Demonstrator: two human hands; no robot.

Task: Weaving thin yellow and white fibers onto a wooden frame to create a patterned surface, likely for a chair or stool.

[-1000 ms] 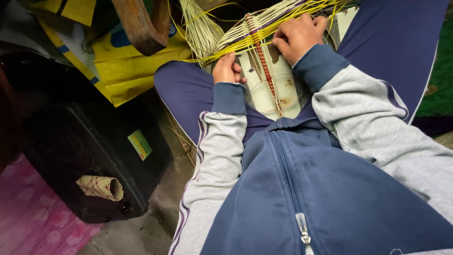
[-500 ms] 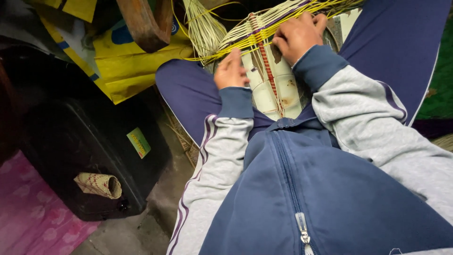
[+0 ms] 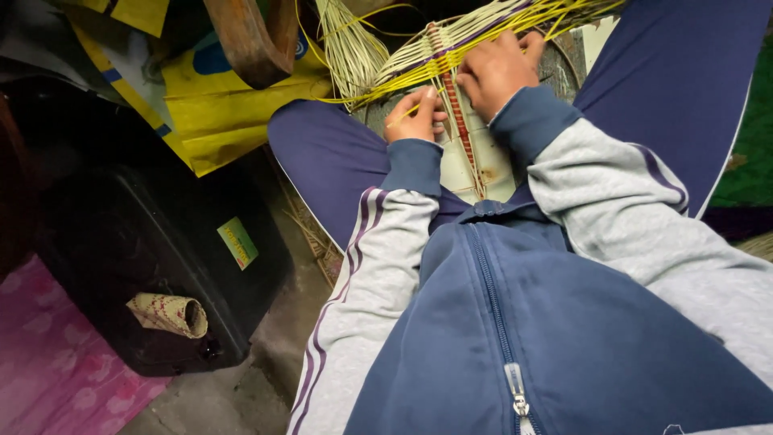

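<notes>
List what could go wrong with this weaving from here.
1. The left hand pinches just one thin yellow strand; it could slip free or kink.
2. The right hand presses the woven strips flat on the pale board across the lap; if that hand lifts, the rows may loosen.
3. Loose strand ends fan out beside the wooden piece and could snag.

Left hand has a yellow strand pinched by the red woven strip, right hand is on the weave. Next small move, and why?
Probably slide the yellow strand across under the next pale strips beside the red woven strip. The left hand pinches it at that strip's edge, its tip free, while the right hand presses the weave flat on the lap, holding the strips steady.
</notes>
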